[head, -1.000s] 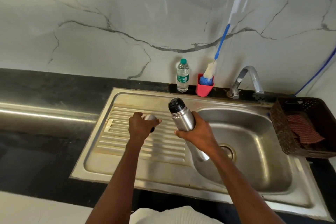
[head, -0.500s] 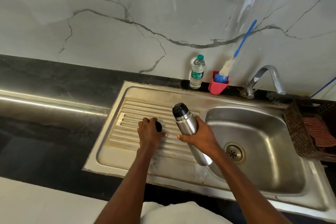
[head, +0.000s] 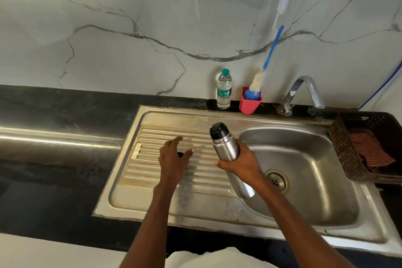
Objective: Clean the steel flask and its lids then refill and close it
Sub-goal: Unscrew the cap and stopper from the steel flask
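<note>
While the left hand (head: 174,156) hovers with spread, relaxed fingers over the ribbed drainboard (head: 152,172), a small dark lid (head: 180,154) peeks from under it. To the right, the right hand (head: 241,164) grips the tilted steel flask (head: 226,148) at the basin's (head: 304,191) left edge.

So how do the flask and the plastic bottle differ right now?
The flask is bare steel with a black stopper; the bottle is clear plastic with a green cap. The flask is tilted in the right hand over the sink; the bottle stands upright by the wall. Both are closed.
</note>
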`<state>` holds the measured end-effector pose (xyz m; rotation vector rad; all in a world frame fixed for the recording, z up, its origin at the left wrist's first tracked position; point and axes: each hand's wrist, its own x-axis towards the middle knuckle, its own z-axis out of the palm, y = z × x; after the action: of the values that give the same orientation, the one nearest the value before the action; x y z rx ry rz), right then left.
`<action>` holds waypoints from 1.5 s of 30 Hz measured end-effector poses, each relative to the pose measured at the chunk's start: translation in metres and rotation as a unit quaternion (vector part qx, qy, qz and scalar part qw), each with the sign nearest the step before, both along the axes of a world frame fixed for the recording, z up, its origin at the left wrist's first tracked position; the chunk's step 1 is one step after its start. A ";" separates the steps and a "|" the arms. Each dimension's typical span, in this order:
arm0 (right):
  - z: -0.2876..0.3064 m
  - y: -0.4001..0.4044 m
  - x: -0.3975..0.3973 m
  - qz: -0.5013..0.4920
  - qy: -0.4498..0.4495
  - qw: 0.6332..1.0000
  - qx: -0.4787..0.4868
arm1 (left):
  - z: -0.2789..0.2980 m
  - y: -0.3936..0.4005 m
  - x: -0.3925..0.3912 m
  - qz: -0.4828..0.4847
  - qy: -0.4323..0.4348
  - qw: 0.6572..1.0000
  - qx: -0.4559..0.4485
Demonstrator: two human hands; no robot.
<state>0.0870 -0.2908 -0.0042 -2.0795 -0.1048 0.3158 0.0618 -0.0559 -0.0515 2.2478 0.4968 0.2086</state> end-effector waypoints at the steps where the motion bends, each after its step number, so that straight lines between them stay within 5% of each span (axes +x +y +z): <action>1: 0.001 -0.003 0.001 -0.002 0.003 1.000 0.003 | 0.015 -0.006 0.003 -0.007 -0.057 0.996 -0.069; 5: 0.012 -0.020 0.005 0.025 0.025 0.999 0.020 | 0.082 -0.038 0.021 -0.163 -0.091 0.924 -0.335; 12: 0.028 -0.051 0.010 0.078 0.086 0.989 0.096 | 0.105 -0.093 0.041 -0.312 -0.009 0.821 -0.478; 17: 0.031 -0.067 0.018 0.007 0.068 0.993 0.092 | 0.116 -0.129 0.056 -0.284 -0.049 0.846 -0.448; 23: 0.042 -0.067 0.014 -0.140 -0.084 0.984 -0.070 | 0.125 -0.191 0.057 -0.088 -0.121 0.929 -0.339; 28: 0.043 -0.082 0.026 -0.073 -0.042 0.996 0.006 | 0.130 -0.200 0.069 -0.042 -0.160 0.931 -0.327; 31: 0.042 -0.080 0.027 -0.064 -0.021 0.997 0.042 | 0.134 -0.185 0.075 -0.133 -0.092 0.926 -0.340; 34: 0.040 -0.082 0.030 -0.078 -0.006 0.994 0.080 | 0.139 -0.166 0.071 -0.268 -0.049 0.858 -0.435; 36: 0.041 -0.080 0.029 -0.078 -0.011 0.994 0.069 | 0.138 -0.162 0.067 -0.251 -0.075 0.838 -0.479; 39: 0.043 -0.072 0.024 -0.068 -0.033 0.997 0.023 | 0.137 -0.174 0.065 -0.107 -0.103 0.914 -0.378; 41: 0.043 -0.068 0.022 -0.066 -0.038 0.997 0.015 | 0.133 -0.177 0.063 -0.106 -0.092 0.925 -0.352; 45: 0.039 -0.074 0.024 -0.089 -0.020 0.995 0.048 | 0.135 -0.160 0.057 -0.239 -0.050 0.848 -0.470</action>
<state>0.1113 -0.3643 0.0344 -1.9847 0.0403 0.1569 0.1189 -0.2160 0.0831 1.3092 -0.0577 -0.1601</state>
